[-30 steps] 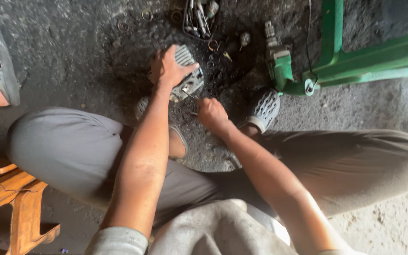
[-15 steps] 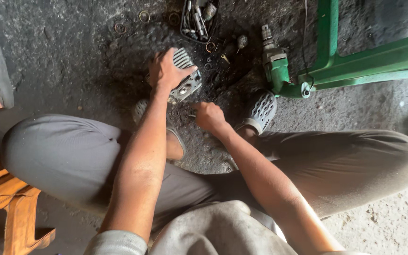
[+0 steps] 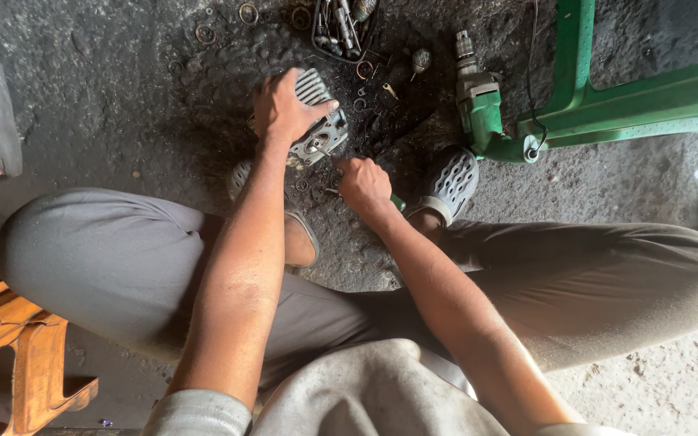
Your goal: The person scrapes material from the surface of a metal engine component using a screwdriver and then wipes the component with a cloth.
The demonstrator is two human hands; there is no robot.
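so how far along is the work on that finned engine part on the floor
Done: washers and small fasteners lie loose on the oily floor. In hand: the left hand steadies the finned metal part while the right hand works a green-handled tool beside it. Left: cannot tell; the part's underside is hidden.

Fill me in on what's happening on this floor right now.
A person squats on the oily dark floor. The left hand presses down on a finned grey metal engine part, while the right hand grips a green-handled tool whose tip points at that part. A green electric drill lies just beyond, beside a green metal frame and scattered rings and small tools.
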